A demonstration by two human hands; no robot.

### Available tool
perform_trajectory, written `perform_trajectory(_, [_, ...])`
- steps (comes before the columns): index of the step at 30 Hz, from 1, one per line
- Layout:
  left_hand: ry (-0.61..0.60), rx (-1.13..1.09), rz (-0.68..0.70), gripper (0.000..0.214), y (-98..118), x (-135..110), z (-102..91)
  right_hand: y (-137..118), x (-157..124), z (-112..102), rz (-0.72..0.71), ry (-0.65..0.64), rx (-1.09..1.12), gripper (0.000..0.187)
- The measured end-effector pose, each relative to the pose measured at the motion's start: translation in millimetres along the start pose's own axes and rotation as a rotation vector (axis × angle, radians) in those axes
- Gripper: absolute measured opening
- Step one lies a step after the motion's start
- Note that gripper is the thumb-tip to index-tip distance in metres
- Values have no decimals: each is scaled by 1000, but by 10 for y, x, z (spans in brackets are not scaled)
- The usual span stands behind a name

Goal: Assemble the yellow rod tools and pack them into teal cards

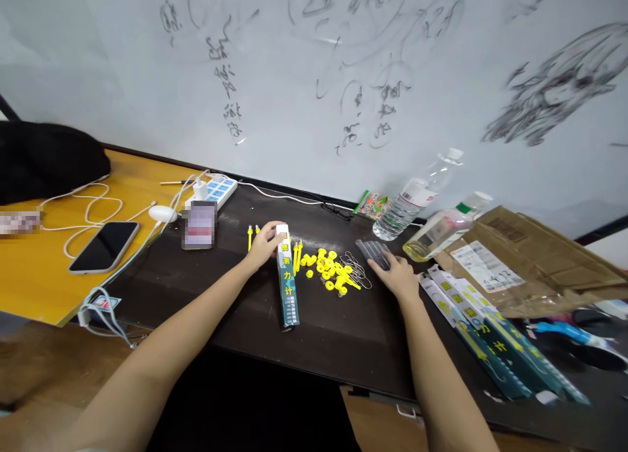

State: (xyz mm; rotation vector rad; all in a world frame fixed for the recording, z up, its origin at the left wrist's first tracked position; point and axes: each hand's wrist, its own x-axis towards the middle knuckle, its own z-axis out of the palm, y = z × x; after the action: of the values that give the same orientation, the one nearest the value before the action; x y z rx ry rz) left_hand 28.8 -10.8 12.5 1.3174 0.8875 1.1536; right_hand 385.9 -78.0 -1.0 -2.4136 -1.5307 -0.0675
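Observation:
My left hand is closed around the upper end of a slim white-and-teal cardboard box with yellow Chinese lettering, which lies on the dark table. Beside that hand are yellow rods with metal tips, partly hidden by the hand and box. To the right, my right hand has its thumb and fingers about the near end of several clear plastic tubes. Between the hands sits a pile of small yellow plastic parts, with wire hooks next to it.
More teal boxes lie at the right, by a brown paper parcel. Two bottles and a snack packet stand near the whiteboard. Left are phones, a power strip and white cables.

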Motion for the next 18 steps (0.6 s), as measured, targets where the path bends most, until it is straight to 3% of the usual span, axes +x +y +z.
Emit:
perform_trajectory(7, [-33, 3, -20, 40, 25, -46, 103, -215, -150, -23, -76, 29, 10, 64])
perform_trajectory(12, [-30, -59, -80, 38, 100, -112, 207, -227, -181, -26, -123, 39, 218, 61])
perform_trajectory(18, [-45, -157, -92, 40, 132, -125, 562, -119, -158, 11, -70, 64, 381, 61])
